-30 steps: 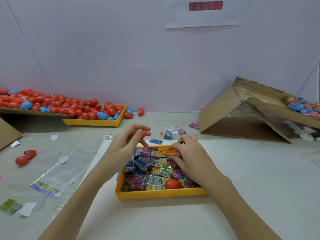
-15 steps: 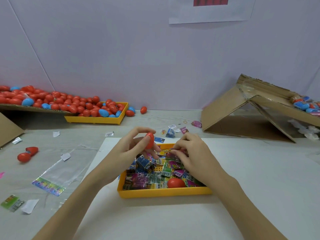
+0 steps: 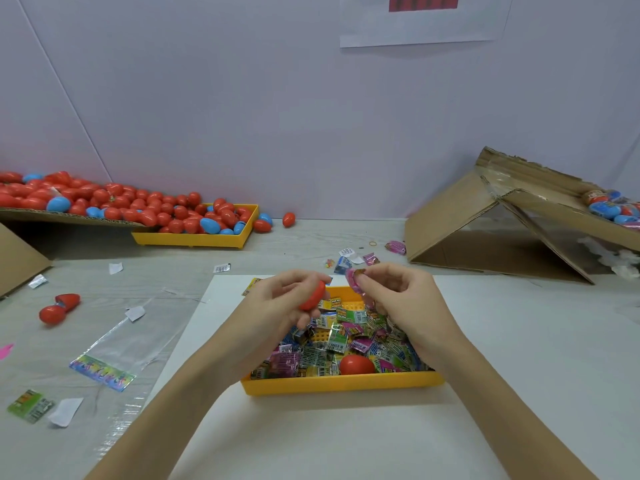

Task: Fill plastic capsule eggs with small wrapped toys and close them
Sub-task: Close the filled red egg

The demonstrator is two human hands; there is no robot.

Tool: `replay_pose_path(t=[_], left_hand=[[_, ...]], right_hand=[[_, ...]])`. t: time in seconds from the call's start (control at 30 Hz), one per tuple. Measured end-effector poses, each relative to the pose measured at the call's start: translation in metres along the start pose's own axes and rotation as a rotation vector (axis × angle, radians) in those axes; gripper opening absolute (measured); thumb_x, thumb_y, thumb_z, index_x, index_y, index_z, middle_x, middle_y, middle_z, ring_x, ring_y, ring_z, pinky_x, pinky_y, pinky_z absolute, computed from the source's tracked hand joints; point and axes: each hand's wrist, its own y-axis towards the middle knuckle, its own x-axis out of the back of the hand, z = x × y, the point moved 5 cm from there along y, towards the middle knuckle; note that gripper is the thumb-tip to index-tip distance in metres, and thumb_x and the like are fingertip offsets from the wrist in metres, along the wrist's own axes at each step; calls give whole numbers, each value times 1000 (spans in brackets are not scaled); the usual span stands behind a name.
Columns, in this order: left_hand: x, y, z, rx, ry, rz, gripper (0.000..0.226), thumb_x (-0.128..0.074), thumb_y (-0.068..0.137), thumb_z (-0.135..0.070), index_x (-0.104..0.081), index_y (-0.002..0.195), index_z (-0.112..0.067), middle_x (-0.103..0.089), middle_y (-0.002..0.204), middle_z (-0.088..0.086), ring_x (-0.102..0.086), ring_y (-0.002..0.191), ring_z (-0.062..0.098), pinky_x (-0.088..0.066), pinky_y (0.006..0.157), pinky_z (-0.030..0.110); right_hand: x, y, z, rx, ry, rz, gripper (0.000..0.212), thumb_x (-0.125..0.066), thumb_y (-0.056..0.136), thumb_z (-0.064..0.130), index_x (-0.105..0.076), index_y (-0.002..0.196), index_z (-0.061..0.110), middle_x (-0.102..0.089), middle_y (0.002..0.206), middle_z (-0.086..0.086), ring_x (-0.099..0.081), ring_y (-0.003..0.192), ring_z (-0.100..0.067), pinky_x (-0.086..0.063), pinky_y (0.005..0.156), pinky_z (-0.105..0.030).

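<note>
Since a moment ago the right hand [image 3: 401, 299] has come up out of the yellow tray [image 3: 341, 384] with a pink wrapped toy [image 3: 355, 277] pinched at its fingertips, and the left hand [image 3: 280, 303] has lifted its red egg half [image 3: 313, 296] to meet it. Both now sit just above the tray's far edge, toy and egg half close together but not yet touching. The left hand's fingers are curled round the shell, thumb over the top. Whether the open mouth faces the toy cannot be told from here.

The rest of the wrapped toys [image 3: 346, 341] lie heaped in the tray, with another red egg [image 3: 356, 364] resting among them near the tray's near wall. Far left of the tray, a second tray [image 3: 194, 239] and cardboard ramp hold the pile of red and blue eggs [image 3: 138, 206]; far right of it stands a cardboard chute [image 3: 485, 233].

The toy looks light, its foil crinkly and likely slippery, so a pinch across its body rather than a loose wrapper end should guide it best. The shell seems thin, rigid plastic, best held round its dome so the rim stays free
</note>
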Motion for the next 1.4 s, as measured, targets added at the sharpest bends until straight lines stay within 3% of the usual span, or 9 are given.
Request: replay_pose_path(t=[0.2, 0.37, 0.5, 0.63, 0.73, 0.93, 1.07, 1.23, 1.4], left_hand=[[-5, -3, 8, -22, 212, -123, 12, -68, 98, -24, -61, 107, -26, -61, 90, 2, -57, 64, 5, -49, 62, 17], [-19, -8, -3, -259, 475, -157, 29, -77, 83, -49, -63, 101, -32, -50, 68, -1, -51, 64, 7, -50, 63, 26], [-15, -7, -6, -331, 484, -225, 10, -77, 90, -32, -68, 85, -31, -55, 64, -15, -54, 65, 3, -50, 67, 23], [-10, -5, -4, -246, 527, -101, 12, -76, 92, -29, -68, 85, -29, -58, 67, -6, -57, 66, 2, -51, 67, 17], [-14, -5, 0, -201, 575, 0, 16, -76, 92, -24, -66, 82, -29, -53, 62, -11, -51, 61, 3, -47, 62, 16], [-10, -5, -5, -218, 649, 16, 15, -79, 90, -22, -69, 80, -28, -54, 59, -16, -51, 58, 1, -46, 60, 17], [-3, -6, -5, -112, 540, 56, 28, -73, 95, -21, -51, 113, -26, -64, 86, -10, -58, 72, 4, -52, 68, 21], [0, -11, -10, -98, 400, 107, 22, -65, 100, -20, -60, 120, -24, -71, 108, 3, -70, 90, 9, -57, 80, 27], [-3, -10, -18, -267, 336, -50, 57, -87, 74, -23, -64, 126, -26, -74, 108, 0, -76, 92, 23, -61, 83, 28]], right_hand=[[1, 0, 0, -115, 195, 24, 24, -82, 85, 26, -77, 106, 16, -78, 85, -3, -70, 77, -14, -56, 74, -32], [-10, -6, 6, -110, 232, 89, 23, -83, 84, 29, -80, 106, 22, -80, 91, -7, -71, 77, -10, -54, 64, -21], [-13, -10, 7, -119, 250, 108, 21, -79, 88, 28, -79, 108, 20, -80, 94, -5, -72, 82, -11, -51, 62, -19], [-3, -9, 17, 9, 45, -12, 26, -70, 95, 39, -72, 119, 30, -79, 105, 5, -75, 90, -8, -56, 73, -25], [-9, -12, 27, 97, -122, 240, 39, -71, 93, 42, -66, 131, 36, -77, 113, 12, -72, 106, -4, -58, 89, -25], [-11, -18, 31, 183, -373, 344, 12, -77, 93, 23, -81, 102, 30, -76, 86, 13, -70, 79, -2, -53, 70, -18], [-8, -17, 29, 172, -443, 356, 11, -77, 93, 22, -82, 96, 31, -77, 89, 11, -71, 86, -7, -59, 76, -23], [7, -12, 29, 118, -144, 124, 7, -81, 87, 31, -82, 90, 26, -79, 81, 6, -72, 77, -3, -53, 65, -13], [-2, -13, 21, 6, 128, 81, 22, -79, 83, 36, -82, 95, 18, -79, 87, -5, -72, 80, -12, -55, 74, -29]])
